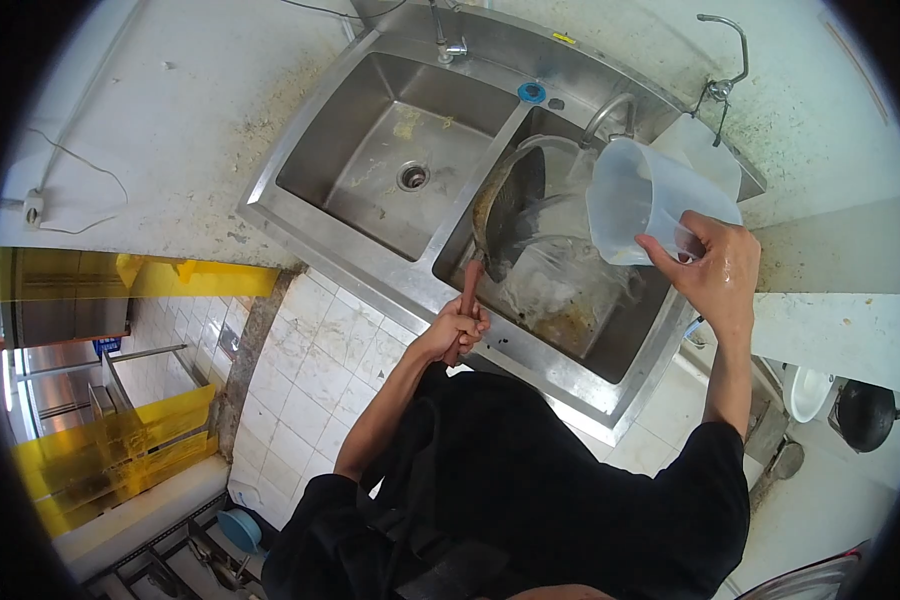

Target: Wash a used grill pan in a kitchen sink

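My left hand [456,331] grips the reddish-brown handle [474,277] of a metal pan. The pan [521,191] is tilted steeply on its side within the right sink basin [615,352], its inner face towards the right. My right hand [716,266] pinches the side of a translucent plastic tub [621,199]. The tub is tipped with its mouth to the left, above the basin's right part. Below it lie crumpled clear plastic bags [570,277], which look wet. Brownish residue [570,326] marks the basin floor near the bags.
The left basin [345,187] holds a drain [413,176] and yellowish scraps [409,124]. A curved faucet [621,105] rises behind the right basin. Another tap [450,51] stands behind the left one. A blue round object [531,92] sits on the back ledge. A dark wok [862,416] hangs at far right.
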`<control>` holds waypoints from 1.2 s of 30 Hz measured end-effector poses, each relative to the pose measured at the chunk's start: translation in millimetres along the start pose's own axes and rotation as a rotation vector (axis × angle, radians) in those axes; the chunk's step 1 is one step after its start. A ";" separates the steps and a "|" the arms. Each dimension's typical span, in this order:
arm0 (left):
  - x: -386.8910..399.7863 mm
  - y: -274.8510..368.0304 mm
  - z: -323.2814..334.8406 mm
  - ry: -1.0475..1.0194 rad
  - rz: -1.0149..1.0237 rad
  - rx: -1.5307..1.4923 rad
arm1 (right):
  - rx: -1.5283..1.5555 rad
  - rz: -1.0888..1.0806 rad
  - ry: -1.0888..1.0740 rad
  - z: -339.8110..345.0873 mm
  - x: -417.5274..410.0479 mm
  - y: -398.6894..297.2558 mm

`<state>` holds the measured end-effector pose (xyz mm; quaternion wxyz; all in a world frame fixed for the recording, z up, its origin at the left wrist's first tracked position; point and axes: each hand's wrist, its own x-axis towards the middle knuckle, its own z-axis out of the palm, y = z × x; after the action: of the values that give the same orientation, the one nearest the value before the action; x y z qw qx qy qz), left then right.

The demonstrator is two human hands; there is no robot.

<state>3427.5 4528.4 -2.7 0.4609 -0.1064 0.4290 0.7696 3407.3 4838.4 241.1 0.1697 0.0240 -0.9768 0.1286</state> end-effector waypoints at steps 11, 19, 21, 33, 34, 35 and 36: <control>-3.1 -0.9 9.8 -0.200 -0.023 -0.320 | -0.002 -0.145 0.105 -3.6 12.1 -22.6; -1.0 -13.8 24.5 -0.337 -0.089 -0.409 | -0.213 -0.229 0.212 -0.8 18.3 -20.2; -0.9 -14.8 25.8 -0.357 -0.126 -0.425 | -0.264 -0.224 0.249 -3.4 16.4 -16.7; -13.3 -2.2 26.8 -0.177 -0.052 -0.026 | -0.421 0.200 -0.035 -16.4 -6.5 20.7; -15.2 -0.6 25.8 -0.174 -0.050 -0.024 | -0.427 0.196 -0.104 -7.6 -6.3 25.2; -16.3 0.5 24.8 -0.159 -0.017 0.056 | -0.432 0.192 -0.173 3.7 -6.5 31.0; -17.7 2.0 24.9 -0.143 0.017 0.135 | -0.427 0.191 -0.171 18.6 -7.3 37.2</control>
<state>3441.4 4536.0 23.5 0.4898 -0.0160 0.4467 0.7486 3404.7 4869.6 212.6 0.0749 -0.0940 -0.9904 -0.0680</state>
